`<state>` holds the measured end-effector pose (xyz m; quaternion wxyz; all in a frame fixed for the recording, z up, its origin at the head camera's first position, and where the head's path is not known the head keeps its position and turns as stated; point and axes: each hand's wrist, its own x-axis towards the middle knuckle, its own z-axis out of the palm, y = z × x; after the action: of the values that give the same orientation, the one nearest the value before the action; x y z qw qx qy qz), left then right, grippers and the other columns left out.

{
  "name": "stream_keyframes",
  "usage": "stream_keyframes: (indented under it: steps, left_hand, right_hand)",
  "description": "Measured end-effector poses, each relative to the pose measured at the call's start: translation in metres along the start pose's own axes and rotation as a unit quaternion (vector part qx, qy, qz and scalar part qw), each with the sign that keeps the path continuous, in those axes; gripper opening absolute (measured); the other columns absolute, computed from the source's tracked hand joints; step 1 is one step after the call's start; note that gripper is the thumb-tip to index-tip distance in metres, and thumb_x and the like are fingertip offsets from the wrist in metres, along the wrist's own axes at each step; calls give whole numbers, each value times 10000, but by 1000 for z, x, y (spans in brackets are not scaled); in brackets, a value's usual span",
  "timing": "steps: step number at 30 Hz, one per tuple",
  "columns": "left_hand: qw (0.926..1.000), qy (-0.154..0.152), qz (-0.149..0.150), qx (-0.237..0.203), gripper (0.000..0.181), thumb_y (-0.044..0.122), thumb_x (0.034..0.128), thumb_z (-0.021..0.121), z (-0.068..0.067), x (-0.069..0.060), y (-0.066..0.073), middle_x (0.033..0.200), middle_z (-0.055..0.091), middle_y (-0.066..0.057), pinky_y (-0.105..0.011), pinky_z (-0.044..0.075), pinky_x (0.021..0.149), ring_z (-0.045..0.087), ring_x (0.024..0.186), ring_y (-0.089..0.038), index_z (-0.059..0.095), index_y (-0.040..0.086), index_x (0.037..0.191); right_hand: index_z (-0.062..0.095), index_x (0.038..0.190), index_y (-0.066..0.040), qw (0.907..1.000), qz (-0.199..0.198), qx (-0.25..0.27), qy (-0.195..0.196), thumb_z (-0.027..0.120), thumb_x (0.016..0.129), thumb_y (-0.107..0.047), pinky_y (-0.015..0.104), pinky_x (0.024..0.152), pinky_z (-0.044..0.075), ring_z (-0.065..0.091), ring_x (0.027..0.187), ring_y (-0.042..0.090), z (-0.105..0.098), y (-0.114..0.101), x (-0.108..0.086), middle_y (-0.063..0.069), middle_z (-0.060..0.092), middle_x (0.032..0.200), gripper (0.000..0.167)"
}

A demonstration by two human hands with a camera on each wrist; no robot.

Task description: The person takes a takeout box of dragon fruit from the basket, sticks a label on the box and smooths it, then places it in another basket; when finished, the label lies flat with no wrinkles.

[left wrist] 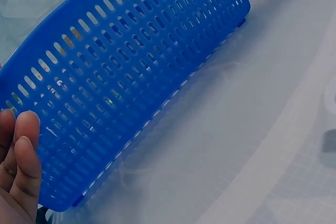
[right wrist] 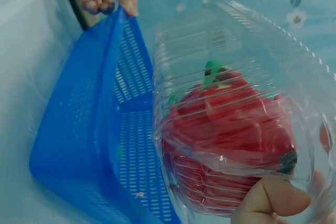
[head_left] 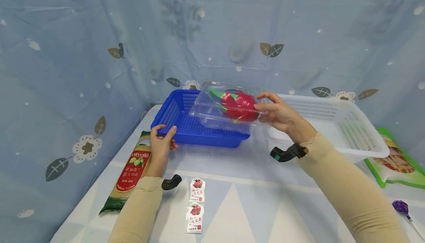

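Observation:
A clear plastic clamshell box (head_left: 203, 101) with a red dragon fruit (head_left: 240, 106) inside is held up over the blue basket (head_left: 207, 140). My right hand (head_left: 280, 114) grips the box at its right end, and in the right wrist view the thumb (right wrist: 275, 198) presses its side. At the basket's near left corner, my left hand (head_left: 161, 143) holds the rim. The left wrist view has the curled fingers (left wrist: 26, 156) against the slotted basket wall (left wrist: 131, 72). Part of the basket's inside is hidden behind the box.
A white basket (head_left: 332, 125) stands to the right, beside a green-edged food bag (head_left: 398, 162). An olive-labelled pasta bag (head_left: 132, 169) lies under my left forearm. Two fruit stickers (head_left: 196, 206) lie in front, and a purple lollipop (head_left: 401, 208) at the right edge.

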<state>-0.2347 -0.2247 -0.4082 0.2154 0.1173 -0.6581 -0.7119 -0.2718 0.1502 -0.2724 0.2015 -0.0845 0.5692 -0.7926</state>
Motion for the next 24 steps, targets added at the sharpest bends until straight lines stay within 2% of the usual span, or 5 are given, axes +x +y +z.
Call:
stream_keyframes:
  steps: [3,7,16,20,24]
  left_hand:
    - [10000,6,-47,59,558,355,869,748,0,-2,1,569,586,11,-252,489,408,564,397,-107,457,109,1277]
    - [10000,75,-14,62,535,363,858,758,0,0,0,556,578,25,-244,474,395,553,390,-94,467,126,1239]
    - [9999,97,46,32,521,341,865,757,4,-2,-2,538,576,11,-257,467,378,545,372,-90,474,104,1232]
    - [9999,99,11,46,528,348,861,760,4,-1,0,542,578,11,-249,467,377,548,374,-91,474,106,1233]
    - [9998,138,-55,93,494,363,857,760,2,0,1,560,583,3,-239,469,382,552,384,-87,482,147,1202]
  right_hand:
    - [579,997,-229,10000,27,35,63,590,945,16,204,590,503,578,732,142,-4,0,-21,71,359,1225,251]
    - [593,982,-254,9999,-6,-39,112,588,952,-3,210,622,519,591,780,139,-8,2,-48,52,327,1249,253]
    - [588,1045,-313,9973,-267,-669,166,586,960,-38,260,795,563,547,1042,173,-26,20,-110,20,444,1168,289]
    - [576,1098,-317,9954,-389,-873,-24,564,962,-14,278,828,574,521,1088,190,-32,33,-134,14,494,1133,332]
    - [565,1145,-298,9952,-457,-771,-391,544,960,23,291,836,581,545,1077,188,-34,48,-151,18,512,1115,371]
